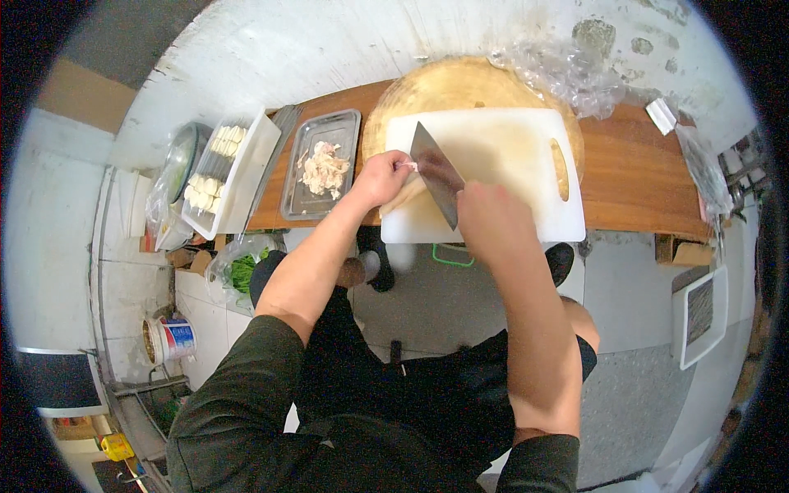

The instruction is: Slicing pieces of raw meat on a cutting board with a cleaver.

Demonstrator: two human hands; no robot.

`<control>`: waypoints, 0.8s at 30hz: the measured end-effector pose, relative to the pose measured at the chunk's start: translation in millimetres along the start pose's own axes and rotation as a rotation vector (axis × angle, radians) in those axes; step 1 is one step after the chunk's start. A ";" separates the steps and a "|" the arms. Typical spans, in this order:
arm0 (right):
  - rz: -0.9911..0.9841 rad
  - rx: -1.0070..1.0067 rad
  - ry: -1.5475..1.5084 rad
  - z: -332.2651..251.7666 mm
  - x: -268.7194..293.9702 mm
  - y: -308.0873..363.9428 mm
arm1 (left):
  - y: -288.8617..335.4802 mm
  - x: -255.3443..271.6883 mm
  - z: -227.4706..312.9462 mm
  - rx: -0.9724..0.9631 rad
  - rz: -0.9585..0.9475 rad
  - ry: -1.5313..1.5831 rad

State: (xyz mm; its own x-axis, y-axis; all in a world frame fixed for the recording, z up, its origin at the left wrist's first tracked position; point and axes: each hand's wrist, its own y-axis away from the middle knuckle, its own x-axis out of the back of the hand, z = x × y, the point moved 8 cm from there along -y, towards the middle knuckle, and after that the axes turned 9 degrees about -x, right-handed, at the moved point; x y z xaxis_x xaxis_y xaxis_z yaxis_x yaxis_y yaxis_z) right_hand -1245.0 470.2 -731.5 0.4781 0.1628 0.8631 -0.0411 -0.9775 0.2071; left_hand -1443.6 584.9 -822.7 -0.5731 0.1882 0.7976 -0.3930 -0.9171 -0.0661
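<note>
At the left side of a white cutting board [518,156], the left hand [381,179] pinches a pale, meat-like strip [402,197]. The right hand [491,215], over the board's near edge, grips a cleaver [437,174], its blade beside the strip. A tray [297,203] of pale chopped pieces [324,169] lies left of the board.

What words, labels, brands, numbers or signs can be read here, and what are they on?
None can be read with certainty.
Bucket: a blue, white and red label, its print too small and blurred.
Yellow bottle: too small to tell.
Cleaver and board: no lettering visible.
</note>
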 end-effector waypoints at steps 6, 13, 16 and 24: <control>-0.037 -0.021 0.059 0.6 0.1 -2.1 | -1.8 0.6 -1.1 -0.011 -0.011 0.002; -0.093 0.069 0.129 0.1 5.2 1.5 | -12.5 -2.2 9.9 -0.287 -0.089 -0.205; -0.134 -0.042 0.018 2.6 14.0 -1.9 | -17.3 0.1 3.6 -0.211 -0.126 -0.104; -0.073 0.046 -0.061 -9.3 -4.2 -4.0 | -26.8 15.9 2.0 -0.108 -0.171 -0.124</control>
State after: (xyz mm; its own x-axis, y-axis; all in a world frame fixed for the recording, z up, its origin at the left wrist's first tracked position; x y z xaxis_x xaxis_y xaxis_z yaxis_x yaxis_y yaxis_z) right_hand -1255.0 474.6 -731.7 0.5313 0.2269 0.8163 0.0355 -0.9686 0.2461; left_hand -1440.8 611.7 -807.1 -0.4019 0.2870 0.8695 -0.5551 -0.8316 0.0179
